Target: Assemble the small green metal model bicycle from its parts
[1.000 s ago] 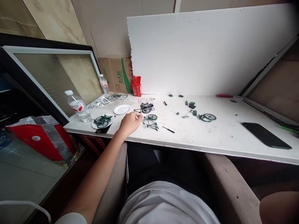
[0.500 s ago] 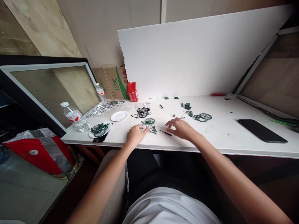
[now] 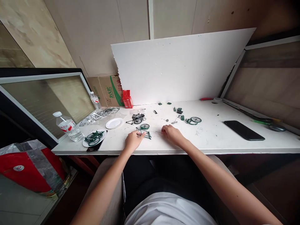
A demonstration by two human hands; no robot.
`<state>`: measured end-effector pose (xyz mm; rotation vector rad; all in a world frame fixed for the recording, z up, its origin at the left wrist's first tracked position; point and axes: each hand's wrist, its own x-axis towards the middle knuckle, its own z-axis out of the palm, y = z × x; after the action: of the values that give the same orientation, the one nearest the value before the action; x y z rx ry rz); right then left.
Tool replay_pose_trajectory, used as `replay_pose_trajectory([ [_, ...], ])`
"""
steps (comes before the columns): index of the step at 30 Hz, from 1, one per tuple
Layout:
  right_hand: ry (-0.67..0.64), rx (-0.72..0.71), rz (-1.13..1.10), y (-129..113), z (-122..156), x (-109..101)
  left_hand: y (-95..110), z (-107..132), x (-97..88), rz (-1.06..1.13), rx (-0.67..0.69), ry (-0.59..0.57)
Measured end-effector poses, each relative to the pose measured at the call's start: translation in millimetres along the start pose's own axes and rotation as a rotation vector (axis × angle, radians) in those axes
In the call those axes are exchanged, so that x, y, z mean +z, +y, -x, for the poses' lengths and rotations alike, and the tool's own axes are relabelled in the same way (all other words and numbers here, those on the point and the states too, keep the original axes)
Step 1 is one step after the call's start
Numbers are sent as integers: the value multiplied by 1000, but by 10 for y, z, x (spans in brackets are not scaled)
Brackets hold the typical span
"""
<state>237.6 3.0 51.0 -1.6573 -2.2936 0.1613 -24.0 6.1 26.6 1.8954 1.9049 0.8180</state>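
A small green model bicycle point(image 3: 147, 135) with one spoked wheel lies at the table's front middle. My left hand point(image 3: 133, 140) is closed on its left end, thumb along the frame; the fingertips are partly hidden. To the right, my right hand point(image 3: 172, 133) rests low on the table, its fingers closed over the handle of a thin screwdriver point(image 3: 157, 132). Only the metal shaft shows, pointing left toward the bicycle. Just behind lie black model bicycle parts point(image 3: 137, 118).
Left are a white plate with a green model bicycle point(image 3: 94, 137), another white plate point(image 3: 114, 123) and a water bottle point(image 3: 70, 128). Green parts point(image 3: 179, 110) and a wheel assembly point(image 3: 194, 120) lie back right. A black phone point(image 3: 243, 130) lies at the right.
My right hand has come down over the screwdriver and closed on its handle. My left hand stays at the green bicycle. The view has shifted to the right and tilted up.
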Motion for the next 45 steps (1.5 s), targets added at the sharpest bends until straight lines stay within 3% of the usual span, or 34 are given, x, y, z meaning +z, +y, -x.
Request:
replay_pose_trajectory([
  [7, 62, -21, -144, 184, -56, 66, -67, -91, 6, 28, -5, -34],
  [13, 53, 69, -178, 299, -123, 48, -154, -213, 12, 122, 1, -73],
  [16, 85, 179, -246, 557, -177, -97, -185, -263, 0, 259, -16, -128],
  [19, 201, 338, -253, 912, -188, -276, -196, -313, 17, 443, -62, -187],
  [22, 217, 490, -219, 1203, -167, -381, -194, -373, 64, 581, -99, -163],
  [27, 200, 478, -200, 1401, -215, -338, -111, -423, 121, 771, -4, -120],
  [32, 213, 550, -133, 1443, -483, -300, 16, -376, 199, 895, 66, -189],
  [37, 179, 608, -38, 1435, -939, -300, 9, -352, 346, 1034, 71, -103],
  [41, 155, 641, 34, 1457, -1241, -160, -35, -345, 397, 1084, 103, -132],
  [45, 144, 635, 109, 1512, -1352, -9, -31, -327, 388, 1123, 144, -183],
])
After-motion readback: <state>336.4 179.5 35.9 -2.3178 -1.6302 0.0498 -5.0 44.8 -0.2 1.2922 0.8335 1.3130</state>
